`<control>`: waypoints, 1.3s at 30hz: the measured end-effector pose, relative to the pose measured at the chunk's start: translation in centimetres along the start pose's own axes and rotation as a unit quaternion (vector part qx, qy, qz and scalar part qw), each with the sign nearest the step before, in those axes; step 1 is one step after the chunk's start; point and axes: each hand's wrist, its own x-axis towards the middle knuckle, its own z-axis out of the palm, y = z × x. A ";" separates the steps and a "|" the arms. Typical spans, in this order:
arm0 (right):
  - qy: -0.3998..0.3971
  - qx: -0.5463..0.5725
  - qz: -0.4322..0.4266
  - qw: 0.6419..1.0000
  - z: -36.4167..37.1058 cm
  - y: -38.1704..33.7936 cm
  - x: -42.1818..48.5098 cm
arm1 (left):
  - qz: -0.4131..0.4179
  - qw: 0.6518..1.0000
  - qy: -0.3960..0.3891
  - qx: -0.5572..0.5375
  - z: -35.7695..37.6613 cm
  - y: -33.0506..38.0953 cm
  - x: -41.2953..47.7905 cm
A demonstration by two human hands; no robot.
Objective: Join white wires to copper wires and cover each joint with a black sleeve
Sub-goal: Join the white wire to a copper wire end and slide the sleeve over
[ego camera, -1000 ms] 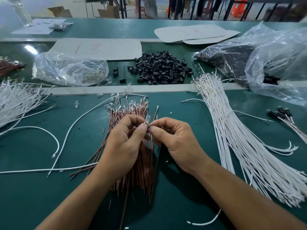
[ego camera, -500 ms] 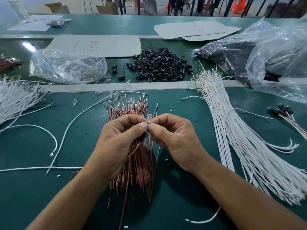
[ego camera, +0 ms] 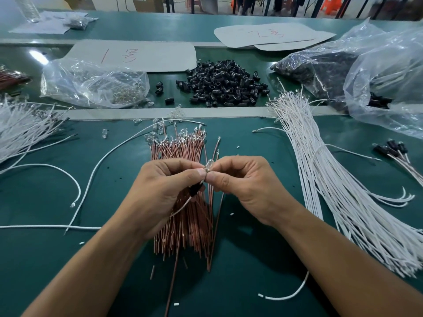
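My left hand (ego camera: 160,191) and my right hand (ego camera: 245,186) meet above a pile of copper wires (ego camera: 183,202) on the green table. Both pinch a small clear bulb (ego camera: 209,165) at the joint between their thumbs and forefingers. A black sleeve (ego camera: 196,188) sits on the wire just below my left thumb, and a white wire (ego camera: 180,207) trails down from it across my left palm. A loose copper wire (ego camera: 175,271) hangs down toward me. A heap of black sleeves (ego camera: 222,83) lies at the back centre. A large bundle of white wires (ego camera: 332,179) fans out on the right.
A clear bag of small bulbs (ego camera: 96,85) lies at the back left, and clear bags (ego camera: 366,72) at the back right. More white wires (ego camera: 20,131) lie at the left edge. Finished sleeved wires (ego camera: 393,149) rest far right. Paper sheets (ego camera: 137,56) lie behind.
The hands have stayed together over the copper pile. The black sleeve has come into view below my left thumb, and the white wire now shows across my left palm.
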 end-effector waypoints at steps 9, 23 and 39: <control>-0.017 -0.060 0.037 0.997 0.0 0.0 -0.4 | -0.036 0.996 -0.025 0.075 -1.0 0.3 0.0; 0.001 -0.283 -0.136 0.949 -0.7 -0.4 -0.4 | -0.014 0.988 -0.086 0.128 -1.8 0.5 -0.4; 0.037 -0.182 -0.109 0.977 -0.9 0.1 -0.3 | 0.122 0.953 -0.043 0.274 -1.2 -0.4 -0.1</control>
